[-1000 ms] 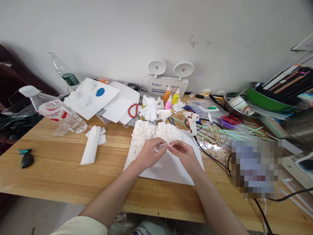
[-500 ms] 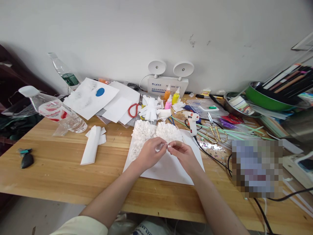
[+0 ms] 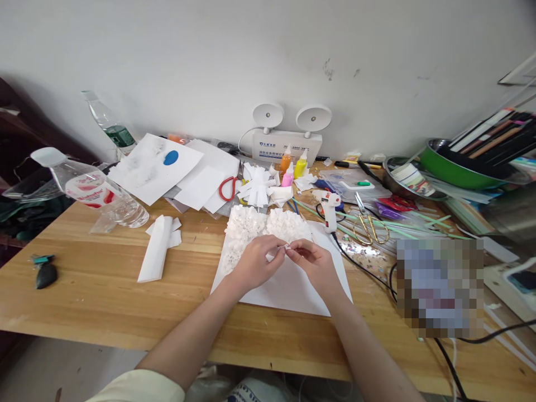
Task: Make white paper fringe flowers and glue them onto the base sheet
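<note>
Both of my hands meet over a white sheet of paper (image 3: 293, 285) on the wooden table (image 3: 104, 290). My left hand (image 3: 253, 262) and my right hand (image 3: 313, 261) each pinch the same small white paper piece (image 3: 280, 249) between fingertips. Just beyond my fingers, crumpled white paper tufts (image 3: 263, 226) cover the far part of the sheet.
A white glue gun (image 3: 330, 211) with a black cord lies right of the sheet, gold scissors (image 3: 368, 226) beyond it. Folded white paper strips (image 3: 159, 245) lie left. Two plastic bottles (image 3: 92, 187), red scissors (image 3: 228, 188), paint bottles (image 3: 293, 164) and a green bowl (image 3: 456, 167) crowd the back.
My fingertips have drawn slightly closer together around the small paper piece. Nothing else on the table has moved.
</note>
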### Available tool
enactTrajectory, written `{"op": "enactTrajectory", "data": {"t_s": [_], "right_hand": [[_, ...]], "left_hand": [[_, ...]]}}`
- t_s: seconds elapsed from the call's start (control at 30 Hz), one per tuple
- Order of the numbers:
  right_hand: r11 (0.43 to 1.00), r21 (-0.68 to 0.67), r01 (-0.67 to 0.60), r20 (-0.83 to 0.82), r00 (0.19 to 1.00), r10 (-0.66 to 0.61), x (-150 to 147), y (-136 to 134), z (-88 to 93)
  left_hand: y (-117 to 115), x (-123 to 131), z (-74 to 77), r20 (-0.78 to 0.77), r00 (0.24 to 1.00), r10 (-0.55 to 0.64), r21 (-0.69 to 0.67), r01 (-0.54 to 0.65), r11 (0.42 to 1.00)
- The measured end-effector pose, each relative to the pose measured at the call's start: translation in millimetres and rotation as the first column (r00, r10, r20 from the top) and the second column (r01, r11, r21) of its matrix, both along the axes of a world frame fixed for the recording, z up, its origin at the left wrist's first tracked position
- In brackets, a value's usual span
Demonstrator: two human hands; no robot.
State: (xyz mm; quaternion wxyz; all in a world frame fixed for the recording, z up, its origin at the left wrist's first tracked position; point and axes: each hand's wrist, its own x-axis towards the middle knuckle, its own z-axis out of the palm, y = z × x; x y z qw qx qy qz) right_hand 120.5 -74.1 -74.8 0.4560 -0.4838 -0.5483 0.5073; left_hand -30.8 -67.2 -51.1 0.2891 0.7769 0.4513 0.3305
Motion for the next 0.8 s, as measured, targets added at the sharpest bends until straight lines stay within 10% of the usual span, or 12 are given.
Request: {"op": "enactTrajectory", "data": {"t_s": [0.57,0.8], "right_hand": [[0.988,0.087,0.129,0.043,0.99,-0.133,-2.3,-0.6,-3.0],[0.997,-0.076,0.028,-0.157,0.987,-0.04,0.9,3.2,-6.1]], "left_hand": [[-2.9,0.5,-2.4,-0.053,0.998,-0.046,0.009,0.046,0.999],[-4.0,-0.3,-5.9,-0.155,0.988,-0.02,0.098,0.036,0.995]]}}
